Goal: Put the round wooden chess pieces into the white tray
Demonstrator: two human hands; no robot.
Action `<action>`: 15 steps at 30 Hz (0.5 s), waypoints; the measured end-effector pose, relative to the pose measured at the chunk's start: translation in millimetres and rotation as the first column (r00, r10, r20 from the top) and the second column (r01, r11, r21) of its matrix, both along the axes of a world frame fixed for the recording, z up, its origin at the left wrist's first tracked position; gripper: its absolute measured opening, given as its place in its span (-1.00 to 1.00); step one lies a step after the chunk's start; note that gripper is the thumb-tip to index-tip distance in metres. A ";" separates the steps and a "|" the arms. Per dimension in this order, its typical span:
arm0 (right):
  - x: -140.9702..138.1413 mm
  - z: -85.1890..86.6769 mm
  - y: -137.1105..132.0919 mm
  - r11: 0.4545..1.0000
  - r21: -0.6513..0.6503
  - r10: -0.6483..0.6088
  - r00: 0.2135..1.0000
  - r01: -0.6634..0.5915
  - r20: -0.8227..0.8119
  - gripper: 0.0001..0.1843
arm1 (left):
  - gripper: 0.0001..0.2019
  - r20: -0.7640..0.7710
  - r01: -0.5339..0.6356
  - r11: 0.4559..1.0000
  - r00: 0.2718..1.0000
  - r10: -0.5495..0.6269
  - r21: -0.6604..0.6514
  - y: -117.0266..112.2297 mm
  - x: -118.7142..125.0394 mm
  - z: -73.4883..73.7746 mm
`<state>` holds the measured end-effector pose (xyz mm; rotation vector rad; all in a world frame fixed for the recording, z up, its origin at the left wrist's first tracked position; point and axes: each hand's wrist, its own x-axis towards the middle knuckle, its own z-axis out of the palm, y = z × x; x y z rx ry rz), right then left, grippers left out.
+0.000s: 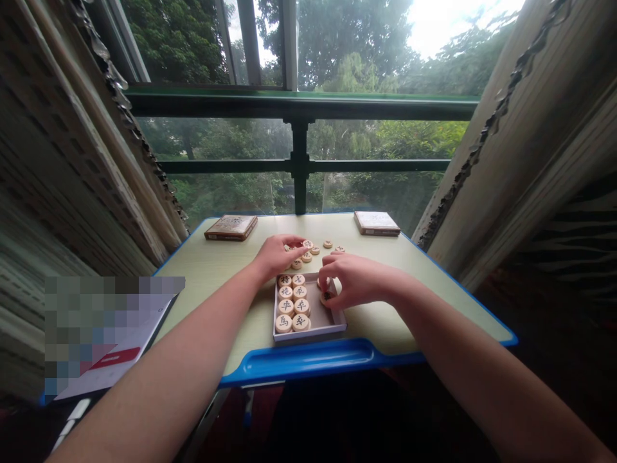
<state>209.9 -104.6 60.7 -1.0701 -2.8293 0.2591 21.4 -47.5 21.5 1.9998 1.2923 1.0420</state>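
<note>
A shallow white box (pixel 315 331) sits near the front of the table, with round wooden Chinese chess pieces (pixel 286 307) stacked in two columns along its left side. My left hand (pixel 276 256) is beyond the box, thumb and fingers closed on a chess piece (pixel 307 245). Loose pieces (pixel 306 257) lie around and under its fingertips. Over the right part of the box, my right hand (pixel 354 275) pinches a chess piece (pixel 326 298) at the box floor. Its fingers partly hide that piece and another behind it.
Two loose pieces (pixel 328 244) lie past my right hand. A flat brown box (pixel 231 227) is at the back left, and a box lid or flat box (pixel 376 222) at the back right. A blue-edged tray groove (pixel 308 361) runs along the front. Curtains (pixel 501 128) flank the window.
</note>
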 end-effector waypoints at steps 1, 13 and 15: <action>0.0 -0.2 0.2 1.000 -0.003 0.004 1.000 -0.004 0.000 -0.82 | -0.57 0.002 0.014 1.000 1.000 -0.014 -0.003 -0.8 0.0 0.8; 3.6 -0.8 6.2 1.000 -0.001 0.001 0.999 -0.001 -0.046 -0.81 | -0.59 -0.011 0.072 0.991 0.997 -0.074 -0.112 -9.8 -1.2 12.3; 3.5 -1.7 6.2 1.000 -0.010 0.009 0.999 -0.009 -0.043 -0.83 | -0.58 -0.016 0.085 0.990 0.996 -0.087 -0.113 -9.9 -1.5 12.5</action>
